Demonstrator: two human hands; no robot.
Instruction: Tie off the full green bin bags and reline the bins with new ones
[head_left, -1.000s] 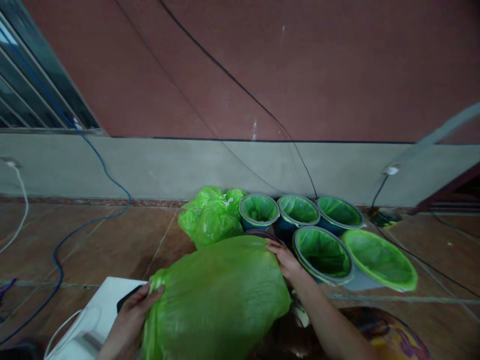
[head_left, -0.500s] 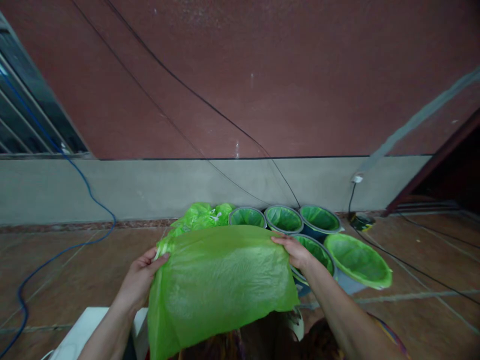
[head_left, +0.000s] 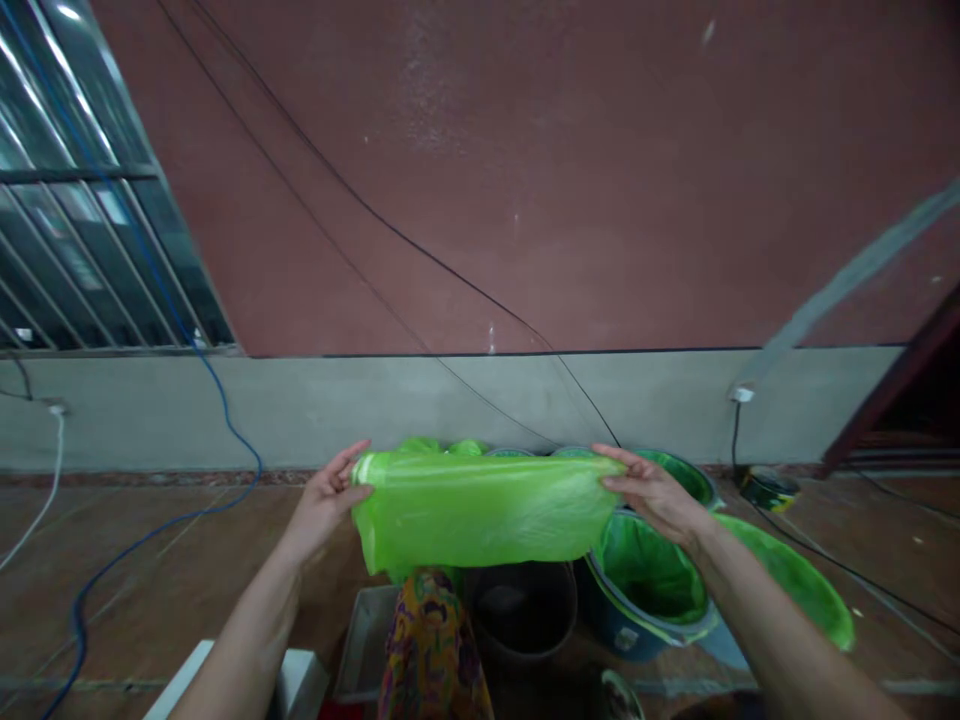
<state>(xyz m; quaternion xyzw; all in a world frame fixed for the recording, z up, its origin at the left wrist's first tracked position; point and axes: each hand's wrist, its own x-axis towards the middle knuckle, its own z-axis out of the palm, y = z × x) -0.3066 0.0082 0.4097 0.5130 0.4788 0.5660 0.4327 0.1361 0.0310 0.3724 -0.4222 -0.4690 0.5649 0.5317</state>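
Note:
A thin green plastic bag [head_left: 480, 515] is stretched sideways between my two hands, its lower edge hanging free. My left hand [head_left: 330, 500] pinches its left end, where a whitish strip shows. At the opposite end, my right hand [head_left: 649, 490] grips the upper corner between thumb and fingers. Just below and behind my right hand stands a dark bucket [head_left: 626, 635] lined with green plastic. A wider pale bucket [head_left: 795, 580] with a green liner is to its right, partly behind my forearm. Below the bag is a dark round bucket [head_left: 525, 610] without a visible liner.
More green plastic [head_left: 420, 445] and lined buckets [head_left: 679, 475] stand along the wall, partly hidden by the bag. A small tin [head_left: 769, 488] sits beside a black cable. A blue hose [head_left: 187, 515] crosses the floor at left. A white box [head_left: 300, 680] is by my left forearm.
The bag has gone from a broad hanging sheet to a narrower, shallower band. Both hands still hold its ends, now slightly farther right. The view has tilted upward, showing more of the window.

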